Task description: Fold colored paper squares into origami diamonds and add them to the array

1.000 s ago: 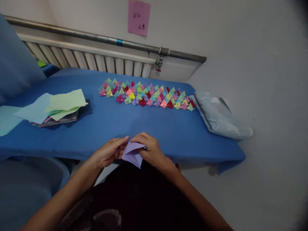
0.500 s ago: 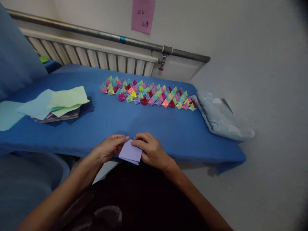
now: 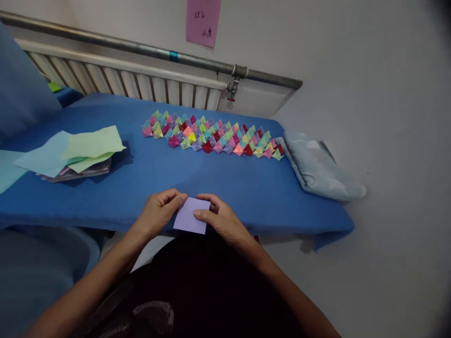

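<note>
A folded lilac paper (image 3: 190,221) lies flat at the near edge of the blue-covered table (image 3: 218,185). My left hand (image 3: 159,213) pinches its upper left corner. On its right side my right hand (image 3: 220,220) presses down with the fingers. Farther back lie several rows of small folded paper pieces in many colours (image 3: 211,136).
A stack of loose green and light blue sheets (image 3: 75,150) rests on the table's left part. A folded pale blue cloth (image 3: 319,169) lies at the right end. A radiator (image 3: 141,84) and a pipe run behind, with a pink note (image 3: 202,21) on the wall.
The lilac paper was half open between my fingers; now it is flattened into a rectangle on the table edge, both hands pressing it.
</note>
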Motion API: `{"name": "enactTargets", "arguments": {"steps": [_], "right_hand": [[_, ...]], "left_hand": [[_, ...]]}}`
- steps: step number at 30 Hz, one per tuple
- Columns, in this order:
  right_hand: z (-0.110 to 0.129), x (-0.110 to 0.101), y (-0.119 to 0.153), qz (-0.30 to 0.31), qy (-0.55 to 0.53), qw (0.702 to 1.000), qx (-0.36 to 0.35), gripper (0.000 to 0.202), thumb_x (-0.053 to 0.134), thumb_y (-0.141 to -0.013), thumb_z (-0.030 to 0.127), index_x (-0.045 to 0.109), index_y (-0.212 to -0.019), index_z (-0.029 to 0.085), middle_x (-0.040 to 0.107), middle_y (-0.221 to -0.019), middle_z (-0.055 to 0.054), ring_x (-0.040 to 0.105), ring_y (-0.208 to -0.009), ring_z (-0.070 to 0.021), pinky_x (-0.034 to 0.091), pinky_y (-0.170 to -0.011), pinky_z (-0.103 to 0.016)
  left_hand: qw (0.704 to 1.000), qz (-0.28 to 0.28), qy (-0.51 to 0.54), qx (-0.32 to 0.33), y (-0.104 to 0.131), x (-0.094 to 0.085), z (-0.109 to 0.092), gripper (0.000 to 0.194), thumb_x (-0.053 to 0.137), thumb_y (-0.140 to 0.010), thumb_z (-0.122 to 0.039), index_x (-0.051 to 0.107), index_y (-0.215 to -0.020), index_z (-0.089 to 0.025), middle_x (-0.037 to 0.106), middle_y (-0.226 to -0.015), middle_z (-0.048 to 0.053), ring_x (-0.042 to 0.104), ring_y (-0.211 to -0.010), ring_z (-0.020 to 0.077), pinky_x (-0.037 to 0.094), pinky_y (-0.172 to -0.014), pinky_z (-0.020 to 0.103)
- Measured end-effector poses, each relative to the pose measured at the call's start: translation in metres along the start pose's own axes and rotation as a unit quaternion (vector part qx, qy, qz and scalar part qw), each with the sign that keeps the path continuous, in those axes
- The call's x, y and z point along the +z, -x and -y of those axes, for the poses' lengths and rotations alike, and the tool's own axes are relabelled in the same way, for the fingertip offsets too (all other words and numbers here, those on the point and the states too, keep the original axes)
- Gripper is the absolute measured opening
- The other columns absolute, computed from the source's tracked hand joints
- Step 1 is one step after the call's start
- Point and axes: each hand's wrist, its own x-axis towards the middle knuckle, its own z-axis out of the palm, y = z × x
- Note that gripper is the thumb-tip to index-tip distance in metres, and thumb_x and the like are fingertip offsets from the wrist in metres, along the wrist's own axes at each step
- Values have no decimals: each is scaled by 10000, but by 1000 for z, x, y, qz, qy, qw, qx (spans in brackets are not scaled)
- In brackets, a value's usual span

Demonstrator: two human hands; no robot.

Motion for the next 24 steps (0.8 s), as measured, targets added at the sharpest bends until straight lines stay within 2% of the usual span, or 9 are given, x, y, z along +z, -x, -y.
{"name": "enactTargets", "arguments": {"steps": [3, 5, 9, 12, 16, 20, 24], "right_hand": [[-5, 3, -4, 1, -38, 999, 21, 636, 836, -602, 248, 578, -1182, 213, 699, -984, -17, 657, -931, -176, 516, -871, -327], [-10, 3, -5, -1, -54, 998, 30, 655, 817, -594, 199, 564, -1198, 212, 705, -923, -1, 664, -857, -163, 524, -818, -312], [-16, 1, -6, -17, -54, 998, 31, 644, 764, -663, 196, 533, -1264, 223, 701, -825, 18, 646, -699, -138, 500, -674, -276], [-18, 0, -6, -11, -48, 998, 25, 646, 755, -674, 200, 517, -1275, 225, 691, -809, 22, 636, -679, -135, 481, -640, -264], [-19, -1, -7, -11, -33, 999, 16, 625, 751, -679, 222, 519, -1258, 235, 661, -795, 31, 599, -656, -125, 437, -560, -229], [-18, -2, -7, -16, -24, 999, 22, 397, 706, -773, 371, 600, -1109, 188, 624, -763, 18, 542, -596, -103, 397, -484, -216], [-19, -3, -7, 20, -10, 999, 43, 288, 740, -728, 359, 619, -912, 172, 635, -722, 18, 540, -558, -85, 397, -493, -216]], "left_hand": [[1000, -21, -14, 9, -1, 2, 1, 432, 682, -718, -566, 538, -553, -193, 442, -533, -47, 371, -537, 101, 287, -513, 236], [1000, -24, 4, 1, -2, 3, 3, 436, 702, -707, -566, 535, -550, -195, 441, -529, -49, 369, -527, 98, 285, -501, 233], [993, 10, 95, -70, -2, 6, 4, 455, 768, -638, -597, 564, -588, -194, 483, -535, -52, 414, -513, 96, 330, -494, 226], [982, 40, 133, -130, 0, 7, 5, 440, 831, -561, -556, 615, -635, -180, 563, -570, -31, 482, -530, 105, 382, -520, 231], [980, 45, 128, -146, 1, 7, 7, 403, 857, -525, -486, 638, -650, -172, 599, -574, -17, 499, -534, 111, 376, -524, 232], [985, 27, 115, -126, 0, 7, 6, 393, 853, -537, -486, 650, -645, -167, 611, -587, -11, 509, -552, 114, 378, -536, 234], [989, 17, 106, -104, 0, 8, 6, 389, 862, -541, -476, 629, -608, -172, 601, -571, -16, 492, -538, 108, 375, -528, 237]]}}
